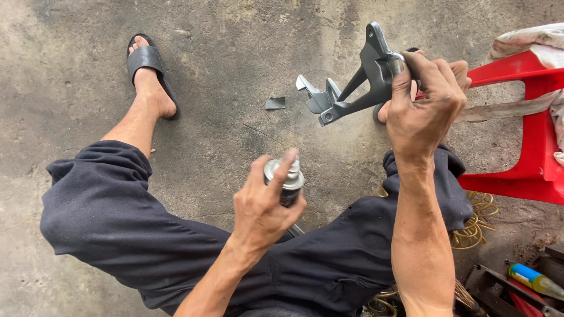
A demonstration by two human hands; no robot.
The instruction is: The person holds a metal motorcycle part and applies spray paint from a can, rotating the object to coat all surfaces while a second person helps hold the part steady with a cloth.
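The right hand point(420, 100) holds a grey metal bracket point(352, 88) aloft above the concrete floor point(235, 47), grip pinching its upper end. The left hand point(264, 205) wraps a spray can point(288, 182), forefinger on the nozzle. The bracket looks stiff, fairly heavy, possibly wet-painted, so best held there.

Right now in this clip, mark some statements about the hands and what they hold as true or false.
1. The right hand holds a grey metal bracket up off the floor. True.
2. The left hand holds a paintbrush. False: it grips a spray can, a finger on its nozzle.
3. A red plastic chair stands to the right. True.
4. Both feet are bare. False: the visible foot wears a black sandal.
5. The bracket lies on the concrete floor. False: it is held in the air.
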